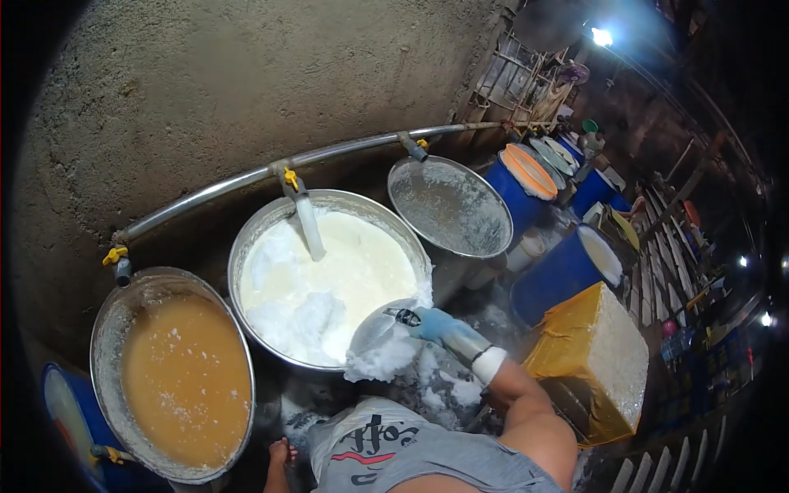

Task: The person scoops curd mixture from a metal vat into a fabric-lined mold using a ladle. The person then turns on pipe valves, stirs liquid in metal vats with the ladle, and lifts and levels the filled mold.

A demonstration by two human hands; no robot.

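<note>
At the near right rim of the middle metal vat (pixel 366 205), I have my gloved right hand (pixel 444 328), fingers wrapped around the handle (pixel 403 316) of a scoop (pixel 371 330), with white clumps (pixel 382 361) along its lower edge. Low beside the grey shirt (pixel 448 457), my left hand (pixel 283 452) has fingers loosely curled, half open.

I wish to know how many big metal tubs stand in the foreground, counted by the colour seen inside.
Tub with brown liquid: 1
Tub with white contents: 1
Tub with grey inside: 1
Total: 3
</note>
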